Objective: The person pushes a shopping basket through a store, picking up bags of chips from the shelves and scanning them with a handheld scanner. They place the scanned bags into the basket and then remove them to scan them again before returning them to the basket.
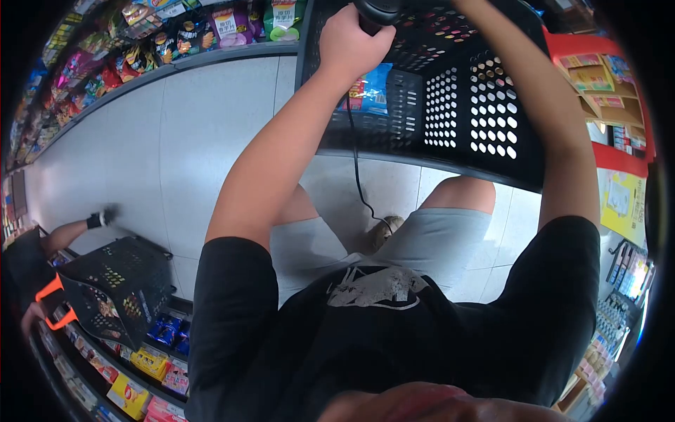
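My left hand (355, 39) is closed around a black rounded grip (380, 10) at the near rim of a black perforated shopping basket (485, 112). A thin black cable (356, 162) hangs from under that hand down toward my feet. My right forearm (555, 119) reaches up along the basket's right side, and its hand is cut off by the top edge of the view. Inside the basket lies a blue packet (373, 88). I wear a black T-shirt and grey shorts.
Snack shelves (140, 42) line the aisle's upper left, and more packets (151, 362) fill the shelves at lower left. Another person's arm (74, 228) reaches out there beside a second black basket (116, 288) with orange handles. A red display rack (608, 91) stands on the right. The floor is of grey tiles (176, 141).
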Motion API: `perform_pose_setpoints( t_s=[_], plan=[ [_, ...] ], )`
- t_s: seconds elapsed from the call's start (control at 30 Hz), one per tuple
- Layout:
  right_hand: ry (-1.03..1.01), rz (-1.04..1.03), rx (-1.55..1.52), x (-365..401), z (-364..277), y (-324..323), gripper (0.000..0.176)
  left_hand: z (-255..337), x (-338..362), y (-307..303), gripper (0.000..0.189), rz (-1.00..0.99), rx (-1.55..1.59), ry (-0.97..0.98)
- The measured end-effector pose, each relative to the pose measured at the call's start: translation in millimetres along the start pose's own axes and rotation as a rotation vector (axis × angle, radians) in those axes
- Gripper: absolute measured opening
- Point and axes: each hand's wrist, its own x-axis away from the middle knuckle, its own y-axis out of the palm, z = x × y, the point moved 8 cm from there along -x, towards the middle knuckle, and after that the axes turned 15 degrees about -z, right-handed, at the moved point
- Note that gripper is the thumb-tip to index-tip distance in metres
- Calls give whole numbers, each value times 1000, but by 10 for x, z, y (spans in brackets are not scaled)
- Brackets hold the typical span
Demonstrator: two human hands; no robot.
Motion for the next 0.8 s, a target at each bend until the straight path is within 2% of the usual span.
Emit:
perform_pose_setpoints(
  t_s=[0.07, 0.1, 0.13, 0.2, 0.23, 0.3, 0.33, 0.4, 0.5, 0.53, 0.6, 0.73, 0.77, 0.8],
  plan=[
    [274, -169, 128, 472, 443, 524, 46, -12, 12, 5, 25, -10, 46, -12],
    [578, -371, 287, 919, 1196, 858, 20, -31, 3, 21, 25, -6, 62, 4],
    [483, -486, 274, 1203, 1395, 1162, 33, -39, -3, 39, 24, -6, 80, 22],
    [603, -701, 331, 1864, 1904, 1782, 35, 52, 22, 67, 23, -48, 132, 5],
    [906, -884, 180, 2273, 2114, 2036, 44, 104, 30, 74, 23, -61, 141, 12],
    [1024, -998, 212, 2643, 2252, 2399, 44, 26, 33, 90, 22, -66, 148, -3],
    [1044, -1011, 237, 2742, 2282, 2531, 44, 56, 40, 65, 22, -12, 89, 86],
    [1095, -1010, 263, 2959, 2303, 2668, 44, 32, 55, 70, 24, -25, 41, 91],
    [1155, -997, 276, 3099, 2235, 2666, 45, 60, 62, 176, 31, -210, -24, 47],
    [1172, -983, 288, 3159, 2216, 2642, 46, 9, 70, 251, 37, -303, -71, -32],
    [1204, -970, 300, 3228, 2137, 2644, 48, -21, 74, 284, 38, -347, -59, -85],
    [1241, -926, 318, 3218, 1970, 2505, 52, -129, 32, 312, 37, -341, 243, -100],
    [1245, -907, 323, 3178, 1891, 2425, 53, -195, 63, 364, 38, -461, 295, -221],
    [1247, -891, 330, 3140, 1801, 2347, 54, -274, 96, 420, 43, -475, 337, -219]
  ],
)
